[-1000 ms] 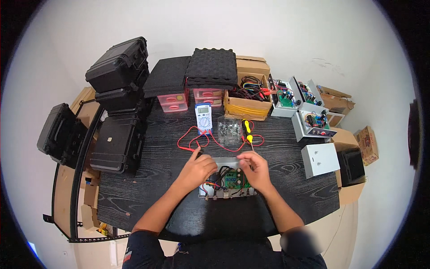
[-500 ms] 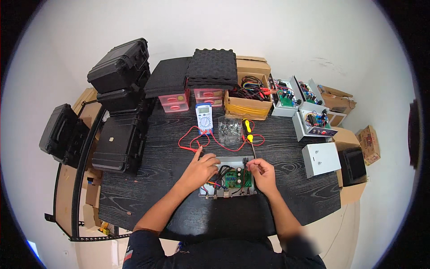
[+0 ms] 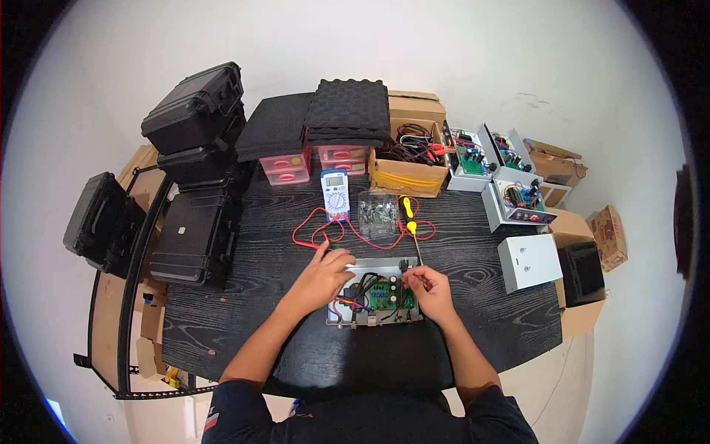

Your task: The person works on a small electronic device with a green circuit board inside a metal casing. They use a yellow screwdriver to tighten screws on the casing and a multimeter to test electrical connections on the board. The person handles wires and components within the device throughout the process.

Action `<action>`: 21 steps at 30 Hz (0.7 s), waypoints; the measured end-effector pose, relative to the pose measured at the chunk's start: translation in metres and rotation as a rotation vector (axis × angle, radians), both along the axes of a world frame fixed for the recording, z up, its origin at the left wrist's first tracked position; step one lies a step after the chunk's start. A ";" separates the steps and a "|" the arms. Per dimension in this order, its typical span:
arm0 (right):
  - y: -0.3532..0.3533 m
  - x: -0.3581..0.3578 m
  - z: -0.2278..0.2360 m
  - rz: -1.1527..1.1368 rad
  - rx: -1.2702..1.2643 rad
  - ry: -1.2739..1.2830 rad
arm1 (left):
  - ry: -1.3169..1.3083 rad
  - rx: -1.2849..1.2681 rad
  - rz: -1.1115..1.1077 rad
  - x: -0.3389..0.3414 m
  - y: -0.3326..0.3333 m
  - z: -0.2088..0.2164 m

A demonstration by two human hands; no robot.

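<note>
One open metal case (image 3: 381, 263) is sitting on the black table (image 3: 222, 318), straight in front of the person and between two hands. Inside it, one green board (image 3: 381, 303) is lying among black, red and blue wires.

The left hand (image 3: 323, 281) is resting at the case's back left corner, fingers curling loosely and the index reaching out past the edge; I cannot tell whether it is gripping the wall. The right hand (image 3: 430, 291) is hovering at the right side, thumb and fingertips lying close together near one black part (image 3: 404, 265) in the back right corner; whether they are pinching anything, I cannot tell.

Behind the case, one multimeter (image 3: 336, 196), one clear tray (image 3: 379, 214) of small parts and one yellow-and-black screwdriver (image 3: 411, 228) are lying in a row, the screwdriver's shaft pointing toward the right hand.

Farther back, two pink drawer units (image 3: 285, 170) are standing under black foam (image 3: 346, 107), and one carton (image 3: 407, 177) is holding cables. To the right, three open units (image 3: 521, 211) are showing their boards, with one white box (image 3: 532, 266) sitting nearer. To the left, three black cases (image 3: 188, 233) are forming a stack.
</note>
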State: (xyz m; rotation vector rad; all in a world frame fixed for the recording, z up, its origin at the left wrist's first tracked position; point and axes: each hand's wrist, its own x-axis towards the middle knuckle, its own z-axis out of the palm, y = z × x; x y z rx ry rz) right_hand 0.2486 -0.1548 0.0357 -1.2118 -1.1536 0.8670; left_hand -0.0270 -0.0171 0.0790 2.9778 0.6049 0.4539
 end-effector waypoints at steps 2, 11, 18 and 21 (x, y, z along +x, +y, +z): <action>0.000 0.001 -0.003 0.004 -0.013 -0.015 | 0.015 -0.008 0.058 -0.002 0.000 0.011; 0.000 0.001 -0.001 0.028 -0.033 -0.054 | 0.030 -0.016 0.102 -0.004 0.000 0.009; 0.001 0.000 -0.006 0.027 -0.055 -0.058 | -0.239 -0.124 0.031 -0.003 0.008 -0.001; 0.000 0.001 -0.001 0.032 -0.064 -0.067 | -0.485 -0.341 -0.009 0.001 0.007 -0.002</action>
